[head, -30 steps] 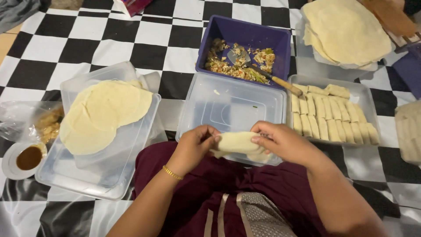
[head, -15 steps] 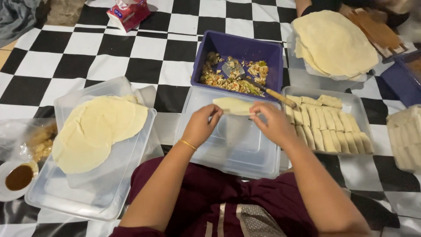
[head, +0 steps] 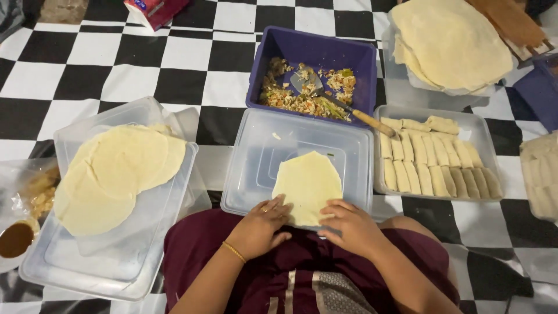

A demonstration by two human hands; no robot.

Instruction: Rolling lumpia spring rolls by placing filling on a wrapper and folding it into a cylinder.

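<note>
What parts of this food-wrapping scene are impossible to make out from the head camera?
- Near edge of the round pale wrapper: covered by the left hand and right hand.
- Small dish of brown sauce: cut off by the left edge.
- Clear tray of pale pieces: cut off by the right edge.

Black-and-white chequered floor covering under even indoor light

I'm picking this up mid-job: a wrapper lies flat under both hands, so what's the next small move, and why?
Probably the right hand reaches for the spoon in the purple tub of filling. The round wrapper lies flat and bare on the clear lid, the left hand rests on its near edge, and finished rolls fill the tray beside it.
</note>
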